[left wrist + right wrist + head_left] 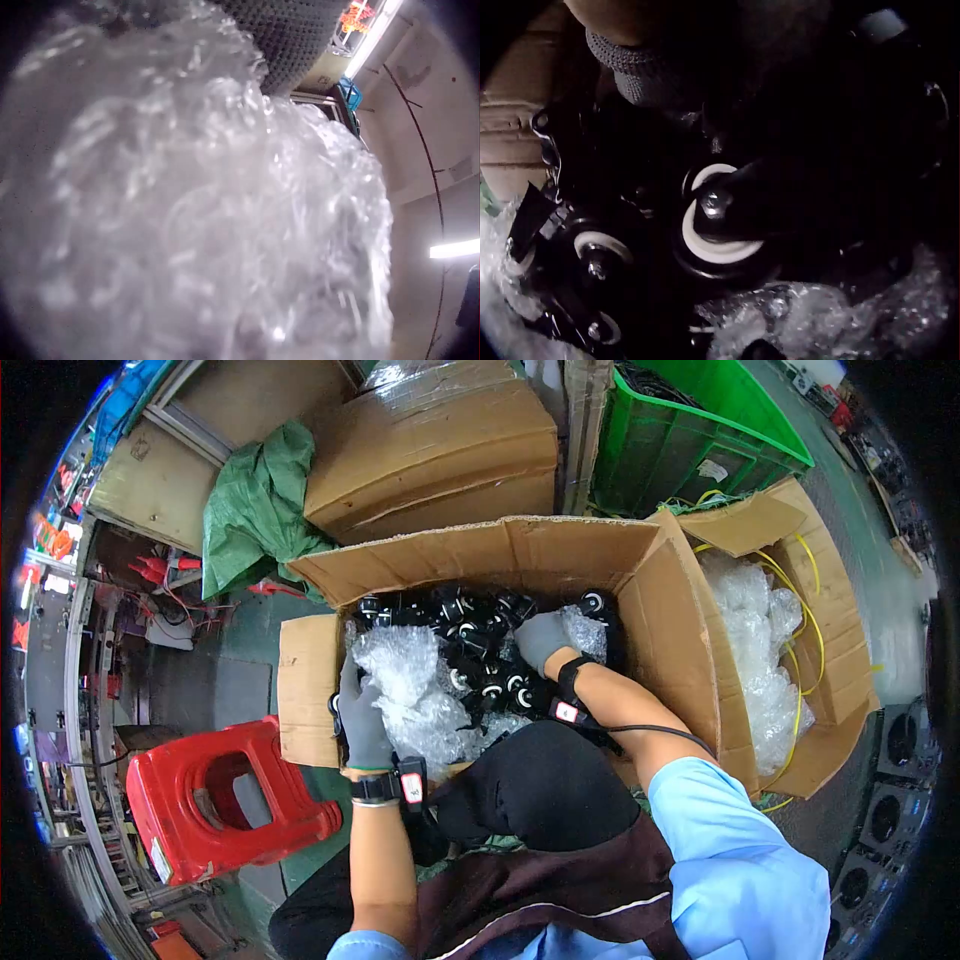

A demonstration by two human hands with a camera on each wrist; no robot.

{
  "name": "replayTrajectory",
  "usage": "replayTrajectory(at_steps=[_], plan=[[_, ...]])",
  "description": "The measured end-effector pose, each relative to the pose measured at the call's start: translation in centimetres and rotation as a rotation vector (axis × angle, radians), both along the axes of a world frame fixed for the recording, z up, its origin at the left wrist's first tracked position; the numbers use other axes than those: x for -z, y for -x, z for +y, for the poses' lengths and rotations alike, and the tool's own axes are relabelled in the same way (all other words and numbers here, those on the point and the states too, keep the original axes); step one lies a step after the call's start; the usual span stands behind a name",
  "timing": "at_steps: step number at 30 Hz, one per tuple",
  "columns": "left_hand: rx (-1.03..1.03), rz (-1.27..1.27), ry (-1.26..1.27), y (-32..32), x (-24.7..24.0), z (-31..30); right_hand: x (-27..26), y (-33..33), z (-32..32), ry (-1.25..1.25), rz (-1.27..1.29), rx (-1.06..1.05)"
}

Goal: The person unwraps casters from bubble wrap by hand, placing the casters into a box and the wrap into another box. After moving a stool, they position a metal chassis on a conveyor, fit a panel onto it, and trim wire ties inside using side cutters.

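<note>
Black casters with white-ringed wheels [470, 635] [724, 225] fill much of an open cardboard box [480, 555]. My gloved left hand [362, 715] lies along the box's left side, fingers extended, its thumb side against crumpled bubble wrap [405, 680]. That wrap [210, 217] fills most of the left wrist view, with grey glove fabric [281, 37] behind it. Among the casters, my gloved right hand [543, 640] reaches down beside a smaller piece of bubble wrap [585, 632]; its fingertips are hidden. In the right wrist view only grey glove knit [641, 82] shows at the dark top.
A red plastic stool [235, 800] stands left of the box. To the right, another carton [840, 660] holds bubble wrap [755, 650] and yellow strapping. Behind are a closed carton [430, 460], a green sack [260, 510] and a green bin [690, 450]. My knee is against the box's near side.
</note>
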State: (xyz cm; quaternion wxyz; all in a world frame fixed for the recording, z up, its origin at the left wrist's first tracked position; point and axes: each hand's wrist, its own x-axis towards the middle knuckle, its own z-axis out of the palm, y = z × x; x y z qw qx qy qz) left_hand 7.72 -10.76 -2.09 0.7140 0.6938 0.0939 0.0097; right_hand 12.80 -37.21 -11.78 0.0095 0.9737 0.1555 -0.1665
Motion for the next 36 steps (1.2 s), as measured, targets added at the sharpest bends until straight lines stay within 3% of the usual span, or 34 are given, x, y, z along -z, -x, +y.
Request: replayTrajectory(at_steps=[1, 2, 3, 4, 5, 7, 8, 11, 12, 13, 15, 17, 21, 23, 24, 25, 27, 29, 30, 31, 33, 34, 35, 36], plan=[[-0.026, -0.025, -0.027, 0.5, -0.3, -0.3, 0.0, -0.2, -0.2, -0.001, -0.008, 0.001], [0.075, -0.107, -0.223, 0.9, 0.0, -0.3, -0.2, -0.6, -0.5, -0.098, 0.014, 0.089], [0.127, -0.026, -0.285, 2.0, -2.4, -2.5, -0.3, -0.6, -0.8, -0.196, 0.042, 0.177], [0.223, -0.065, -0.588, 2.6, -1.1, -2.5, 0.2, -0.6, -1.5, -0.363, -0.011, 0.251], [0.317, -0.108, -0.890, 3.2, 0.8, -2.4, 0.5, -0.2, -2.1, -0.363, -0.015, 0.249], [0.315, -0.221, -1.087, 4.1, 2.7, -3.9, 0.8, 0.5, -3.5, -1.050, -0.010, 0.557], [0.284, -0.115, -1.142, 3.9, 1.7, -5.0, 1.4, 1.0, -4.5, -1.364, 0.037, 0.586], [0.350, -0.188, -1.157, 2.8, 1.5, -5.0, -0.3, 3.9, -7.7, -1.693, 0.007, 0.670], [0.265, -0.340, -1.007, 2.5, 0.6, -5.3, -1.0, 4.1, -8.7, -1.680, -0.002, 0.679], [0.213, -0.171, -0.894, 2.4, -0.4, -5.4, -1.5, 4.2, -9.7, -1.777, 0.113, 0.628], [0.183, -0.292, -0.754, 1.7, -3.2, -5.5, -3.5, 4.3, -10.9, -1.923, 0.361, 0.587], [0.123, -0.460, -0.916, 1.1, -4.9, -5.5, -4.9, 5.0, -10.5, -2.399, 0.711, 0.656], [0.607, -0.281, -0.916, -0.3, -7.5, -8.5, -8.0, 5.2, -8.7, -2.193, 0.477, 0.806], [0.749, -0.297, -1.028, -1.3, -8.7, -11.1, -8.3, 4.3, -8.0, -2.030, 0.500, 0.427], [0.835, -0.200, -1.088, -1.9, -9.1, -12.3, -10.0, 4.3, -7.2, -1.939, 0.527, 0.429], [0.847, -0.203, -1.084, -2.8, -8.5, -12.7, -10.1, 3.5, -6.7, -1.823, 0.474, 0.216], [0.886, -0.338, -1.187, -4.0, -7.3, -13.0, -11.2, 2.2, -5.5, -1.535, 0.276, 0.066], [0.662, -0.414, -0.832, -4.1, -6.7, -10.6, -11.2, 1.7, -6.4, -1.678, 0.374, 0.279], [0.583, -0.322, -0.618, -4.3, -5.5, -8.5, -10.9, 1.1, -7.5, -1.673, 0.191, 0.261], [0.497, -0.224, -0.409, -4.2, -4.8, -6.6, -10.0, 1.1, -8.5, -1.723, 0.113, 0.403], [0.437, -0.106, -0.369, -2.8, -6.1, -4.0, -6.5, 0.5, -9.9, -1.675, 0.081, 0.778], [0.404, -0.078, -0.692, -2.7, -4.8, -1.4, -4.8, 0.2, -10.6, -1.683, 0.082, 0.780], [0.363, -0.048, -1.015, -2.5, -4.8, -0.5, -4.4, 0.2, -10.7, -1.231, 0.052, 0.694], [0.366, -0.043, -1.023, -2.0, -4.5, 0.3, -4.0, 0.2, -10.6, -0.782, 0.028, 0.590]])
